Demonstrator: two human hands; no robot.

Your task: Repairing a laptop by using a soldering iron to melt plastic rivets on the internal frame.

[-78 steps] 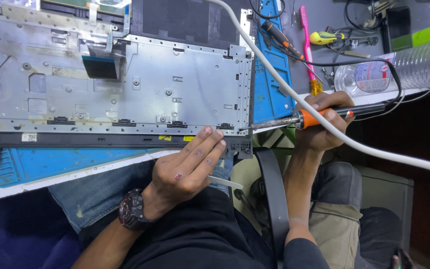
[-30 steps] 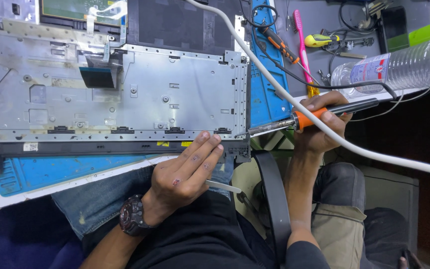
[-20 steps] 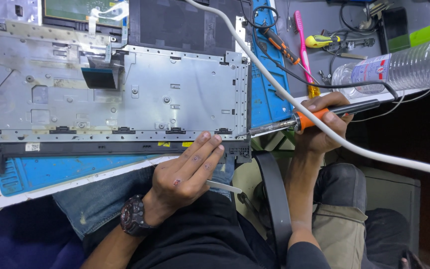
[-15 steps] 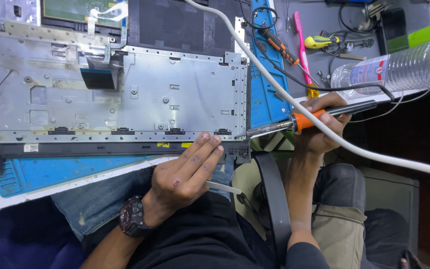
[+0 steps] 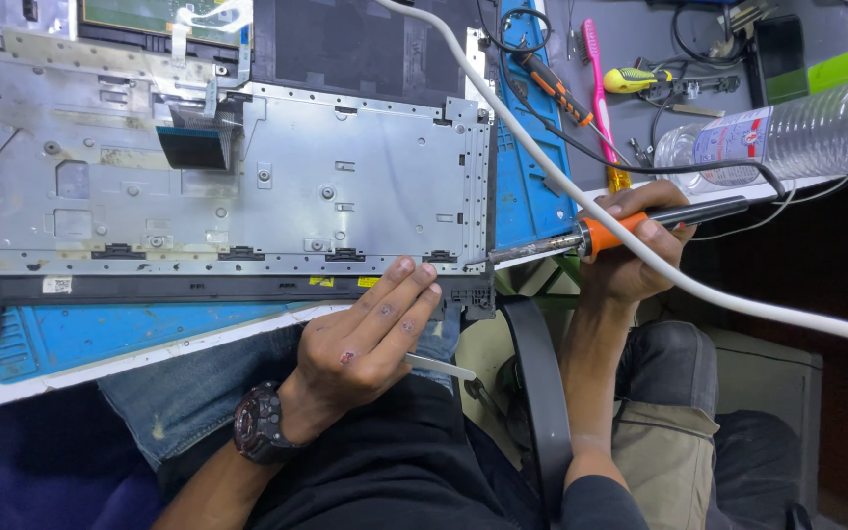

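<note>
Right hand (image 5: 632,257) wrapped round the orange-collared soldering iron (image 5: 630,224), grip fully closed on the handle, shaft running leftward out past the fingers and the metal tip touching the lower right corner of the grey metal keyboard panel (image 5: 247,186), right at the black plastic edge. Left hand (image 5: 370,339) lying flat and loose, grip holding nothing, fingertips (image 5: 414,280) pressing on the black front strip of the panel just left of the iron's tip; dark wristwatch (image 5: 259,424) on that wrist. Panel resting face down across a blue work mat (image 5: 532,186) on the worktop (image 5: 640,39), overhanging the near edge above the knees. Thick white cable (image 5: 542,147) crossing diagonally over the right hand, touching the knuckles. Further back on the worktop, well apart from both hands: pink toothbrush (image 5: 596,74), yellow-handled screwdriver (image 5: 635,80), orange-and-black screwdriver (image 5: 554,86), clear plastic bottle (image 5: 797,132) lying on its side just behind the iron's handle.
</note>
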